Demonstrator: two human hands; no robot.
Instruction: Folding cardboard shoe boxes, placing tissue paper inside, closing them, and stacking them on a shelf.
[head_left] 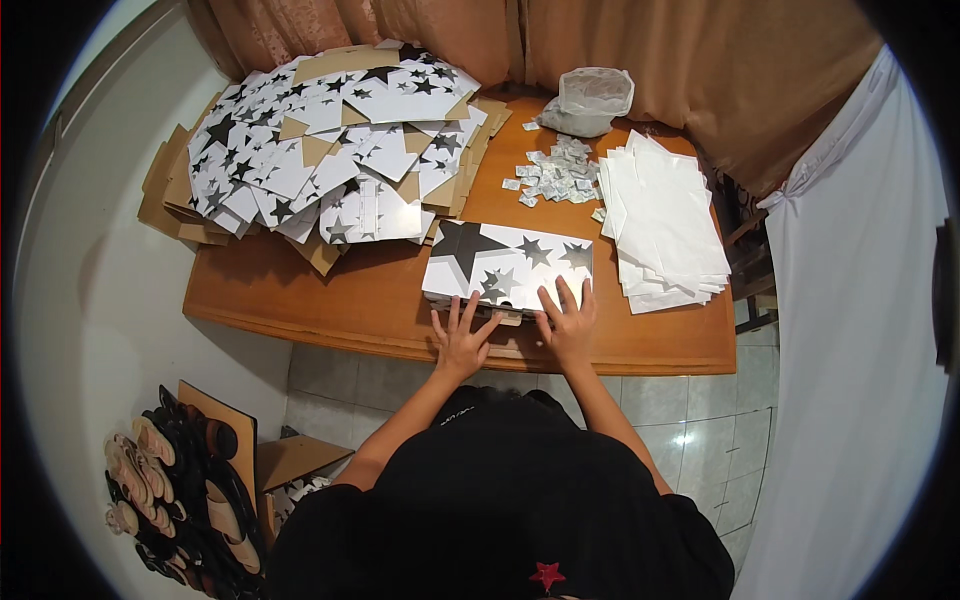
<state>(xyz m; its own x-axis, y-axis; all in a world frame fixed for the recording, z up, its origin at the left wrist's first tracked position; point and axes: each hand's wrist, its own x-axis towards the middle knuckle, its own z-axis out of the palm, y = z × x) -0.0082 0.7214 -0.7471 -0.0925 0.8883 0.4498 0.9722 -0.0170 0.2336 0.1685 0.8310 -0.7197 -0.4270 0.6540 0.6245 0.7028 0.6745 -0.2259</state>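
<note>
My left hand (462,347) and right hand (568,331) are apart, both spread at the near side of a star-printed box (520,252) on the polished brown table (300,295). Around it sit piled cardboard (300,150), small packets (560,178) and white sheets (662,225); beyond, brownish curtains (700,70), a pale wall (110,230), grey floor tiles (655,400).

L head cam: wide fisheye, looks dn at tbl (300,300) fr. abv.
</note>
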